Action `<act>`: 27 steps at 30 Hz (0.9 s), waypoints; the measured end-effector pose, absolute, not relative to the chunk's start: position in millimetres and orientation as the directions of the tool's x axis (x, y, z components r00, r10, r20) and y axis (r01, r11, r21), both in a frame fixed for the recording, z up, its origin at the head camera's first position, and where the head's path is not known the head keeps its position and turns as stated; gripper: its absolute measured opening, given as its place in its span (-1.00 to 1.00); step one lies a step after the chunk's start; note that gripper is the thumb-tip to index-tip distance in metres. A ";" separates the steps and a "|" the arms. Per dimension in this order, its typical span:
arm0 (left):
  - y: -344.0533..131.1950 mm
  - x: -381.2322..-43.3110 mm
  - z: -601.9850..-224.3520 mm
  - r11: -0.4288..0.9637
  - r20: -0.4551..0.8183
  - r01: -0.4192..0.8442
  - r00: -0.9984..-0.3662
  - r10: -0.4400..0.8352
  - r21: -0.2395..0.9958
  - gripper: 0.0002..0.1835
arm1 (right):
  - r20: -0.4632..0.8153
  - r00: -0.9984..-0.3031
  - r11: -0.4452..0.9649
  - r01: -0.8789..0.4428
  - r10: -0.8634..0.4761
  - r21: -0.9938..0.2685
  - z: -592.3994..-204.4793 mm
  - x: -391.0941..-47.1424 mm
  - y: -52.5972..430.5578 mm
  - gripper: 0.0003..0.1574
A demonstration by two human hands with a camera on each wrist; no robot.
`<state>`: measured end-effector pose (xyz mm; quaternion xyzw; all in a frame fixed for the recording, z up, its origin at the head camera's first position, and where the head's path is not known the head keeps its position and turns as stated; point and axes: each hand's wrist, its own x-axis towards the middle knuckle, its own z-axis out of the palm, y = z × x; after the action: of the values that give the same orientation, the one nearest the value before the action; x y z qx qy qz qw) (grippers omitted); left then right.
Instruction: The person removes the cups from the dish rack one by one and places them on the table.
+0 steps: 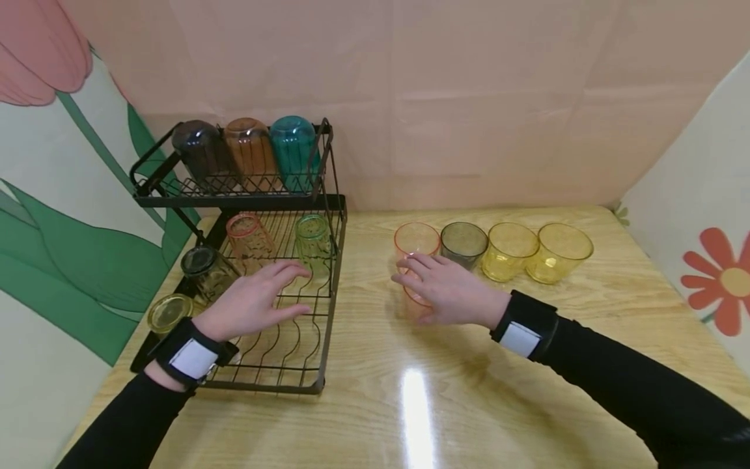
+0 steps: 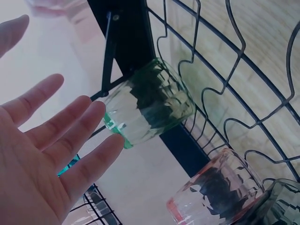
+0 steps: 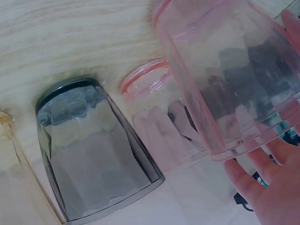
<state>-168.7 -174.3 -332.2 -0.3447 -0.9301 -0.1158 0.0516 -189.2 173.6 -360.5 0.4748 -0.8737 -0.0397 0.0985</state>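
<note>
My right hand (image 1: 448, 290) grips a pink glass (image 3: 229, 79) that stands upright at the near end of the table group, fingers on its far side and thumb on its near side. Right behind it is a second pink glass (image 1: 416, 236). My left hand (image 1: 258, 296) hovers over the lower tier of a black dish rack (image 1: 319, 384), fingers spread and holding nothing. Nearest to its fingertips is an upside-down green glass (image 2: 150, 103). Upside down on that tier too are a pink glass (image 1: 249, 238), a dark grey glass (image 1: 208, 270) and a yellow glass (image 1: 170, 314).
On the rack's upper tier stand a dark glass (image 1: 202, 150), a brown glass (image 1: 250, 150) and a teal glass (image 1: 295, 150), all upside down. In a row on the wooden table (image 1: 363, 417) are a grey glass (image 1: 464, 242) and two yellow glasses (image 1: 508, 251). A pink-beige wall rises behind.
</note>
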 end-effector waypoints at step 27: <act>-156.9 -263.9 -305.6 0.885 0.005 0.449 -0.892 0.452 0.121 0.14 | 0.385 -0.470 0.504 -0.864 -0.795 -0.014 -365.3 -142.5 193.1 -0.18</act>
<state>-263.9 -156.9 -305.6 -0.2321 -0.9708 -0.0596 -0.0116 -142.5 193.1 -365.3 0.4872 -0.8510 0.1037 0.1665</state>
